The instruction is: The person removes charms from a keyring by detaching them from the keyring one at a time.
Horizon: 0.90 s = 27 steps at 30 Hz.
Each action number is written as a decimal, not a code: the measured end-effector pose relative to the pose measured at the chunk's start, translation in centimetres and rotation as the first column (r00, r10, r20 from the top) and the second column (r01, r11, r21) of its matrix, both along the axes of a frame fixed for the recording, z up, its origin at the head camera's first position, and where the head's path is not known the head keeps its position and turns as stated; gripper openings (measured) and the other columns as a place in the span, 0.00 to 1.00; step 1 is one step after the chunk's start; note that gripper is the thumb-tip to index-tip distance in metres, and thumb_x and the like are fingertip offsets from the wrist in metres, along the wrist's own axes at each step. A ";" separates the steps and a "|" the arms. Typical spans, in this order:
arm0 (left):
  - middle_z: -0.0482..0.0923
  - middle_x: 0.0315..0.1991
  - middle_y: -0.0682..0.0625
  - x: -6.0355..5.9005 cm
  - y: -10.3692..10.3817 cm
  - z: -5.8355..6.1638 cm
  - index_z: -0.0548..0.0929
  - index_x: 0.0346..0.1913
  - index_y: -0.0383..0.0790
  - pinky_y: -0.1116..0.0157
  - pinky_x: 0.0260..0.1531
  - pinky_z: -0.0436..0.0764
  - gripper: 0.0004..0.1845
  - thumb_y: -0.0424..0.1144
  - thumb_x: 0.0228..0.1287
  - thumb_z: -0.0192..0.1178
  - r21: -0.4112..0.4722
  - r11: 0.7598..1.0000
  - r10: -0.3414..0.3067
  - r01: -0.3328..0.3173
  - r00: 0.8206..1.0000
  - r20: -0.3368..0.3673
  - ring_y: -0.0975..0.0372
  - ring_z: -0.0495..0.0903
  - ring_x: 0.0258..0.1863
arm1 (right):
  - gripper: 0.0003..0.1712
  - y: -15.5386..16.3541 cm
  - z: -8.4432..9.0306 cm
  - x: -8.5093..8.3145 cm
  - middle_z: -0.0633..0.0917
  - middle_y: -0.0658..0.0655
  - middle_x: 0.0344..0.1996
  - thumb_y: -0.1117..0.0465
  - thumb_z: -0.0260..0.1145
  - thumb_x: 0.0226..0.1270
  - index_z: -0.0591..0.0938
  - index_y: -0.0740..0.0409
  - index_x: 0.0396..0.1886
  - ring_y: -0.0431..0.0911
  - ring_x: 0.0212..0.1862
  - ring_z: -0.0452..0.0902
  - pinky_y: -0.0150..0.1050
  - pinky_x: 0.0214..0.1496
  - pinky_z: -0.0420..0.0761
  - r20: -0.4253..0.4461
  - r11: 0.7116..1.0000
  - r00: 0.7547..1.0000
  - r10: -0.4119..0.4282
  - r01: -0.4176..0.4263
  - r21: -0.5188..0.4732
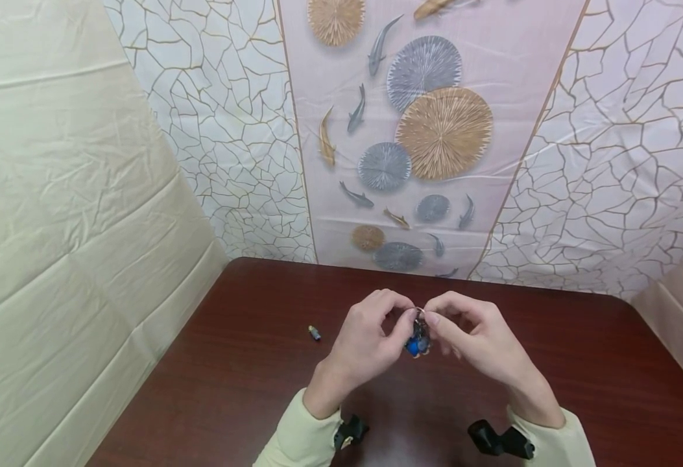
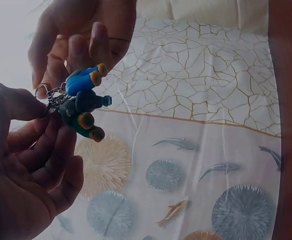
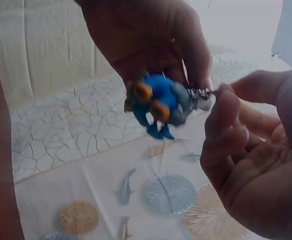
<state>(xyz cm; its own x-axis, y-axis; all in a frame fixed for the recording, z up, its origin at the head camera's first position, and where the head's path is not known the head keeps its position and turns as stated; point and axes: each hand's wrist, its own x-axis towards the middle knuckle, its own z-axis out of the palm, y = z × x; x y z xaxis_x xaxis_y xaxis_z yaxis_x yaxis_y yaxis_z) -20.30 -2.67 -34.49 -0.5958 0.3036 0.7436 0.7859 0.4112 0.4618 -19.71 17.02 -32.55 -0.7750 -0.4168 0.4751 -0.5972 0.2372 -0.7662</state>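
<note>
Between both hands hangs a cluster of small figurine keychains (image 1: 416, 346), blue, grey and dark green with orange ends. They dangle by short metal chains (image 2: 60, 98) from a thin metal key ring (image 2: 42, 90). My left hand (image 1: 370, 340) pinches the ring's left side between thumb and forefinger. From the right, my right hand (image 1: 481, 337) pinches the same ring with thumb and forefinger. In the right wrist view, a blue figurine (image 3: 161, 95) with orange ends shows closest. Fingertips partly hide the ring.
A small grey-blue and yellow figurine-like piece (image 1: 314, 333) lies on the dark red-brown table (image 1: 248, 389), left of the hands. Patterned cloth (image 1: 248, 130) hangs behind the table's far edge, and cream cloth (image 1: 84, 227) lines the left side.
</note>
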 end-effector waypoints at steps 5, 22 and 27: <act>0.82 0.31 0.54 0.1 -0.3 0.0 0.82 0.36 0.43 0.77 0.33 0.79 0.02 0.36 0.66 0.61 0.077 0.994 -0.087 0.079 0.991 0.104 0.72 0.76 0.30 | 0.12 0.2 -0.1 0.1 0.79 0.50 0.21 0.73 0.63 0.65 0.82 0.52 0.40 0.43 0.18 0.72 0.32 0.16 0.71 -0.053 0.999 0.998 0.046 -0.045 0.016; 0.79 0.22 0.55 0.5 -0.4 0.6 0.84 0.29 0.47 0.74 0.20 0.72 0.07 0.37 0.62 0.59 0.093 0.982 -0.188 0.164 0.905 0.382 0.72 0.69 0.18 | 0.23 0.2 -0.8 -0.7 0.78 0.52 0.28 0.87 0.62 0.52 0.83 0.59 0.40 0.38 0.28 0.72 0.31 0.23 0.72 -0.268 0.928 0.905 0.331 -0.364 -0.082; 0.78 0.21 0.58 0.6 -0.4 0.7 0.84 0.28 0.49 0.73 0.21 0.72 0.07 0.37 0.62 0.58 0.087 0.986 -0.165 0.142 0.900 0.404 0.71 0.71 0.19 | 0.22 0.0 -0.8 -0.4 0.77 0.52 0.27 0.86 0.62 0.53 0.83 0.58 0.39 0.38 0.25 0.71 0.31 0.21 0.70 -0.244 0.940 0.923 0.298 -0.328 -0.091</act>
